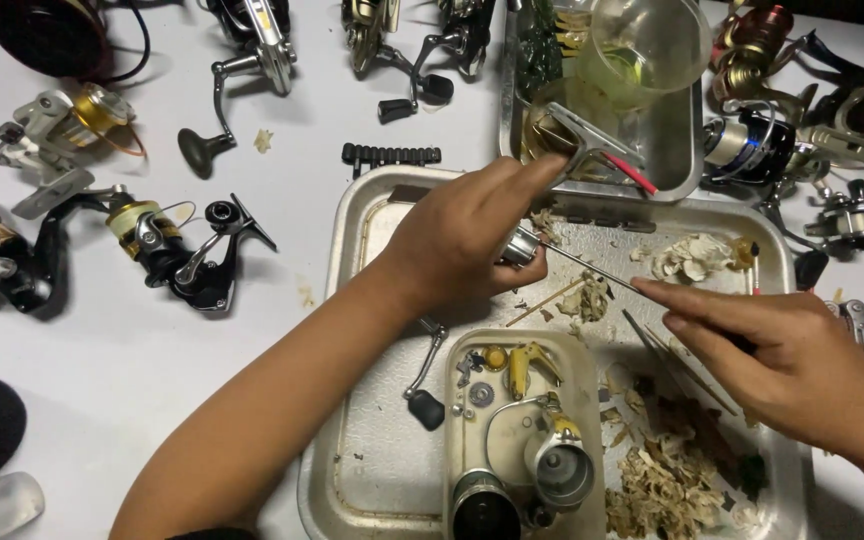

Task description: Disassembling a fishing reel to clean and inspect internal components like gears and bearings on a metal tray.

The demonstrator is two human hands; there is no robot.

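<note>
My left hand [462,235] hovers over a large metal tray [372,340] and pinches a small silver cylindrical reel part [522,245] between thumb and fingers. My right hand [792,365] grips a thin metal rod [592,270] whose tip reaches into that part. Beneath the hands lie bits of torn paper and debris [667,470]. A smaller metal tray [512,430] at the front holds a yellow piece, washers, a bail wire and cylindrical reel components.
Several fishing reels lie on the white table: a black one [177,250] and a gold one [72,125] at left, others along the top and right edge. A deep metal pan [672,140] at the back holds a clear cup [647,45] and tools. A black crank handle [424,385] rests in the large tray.
</note>
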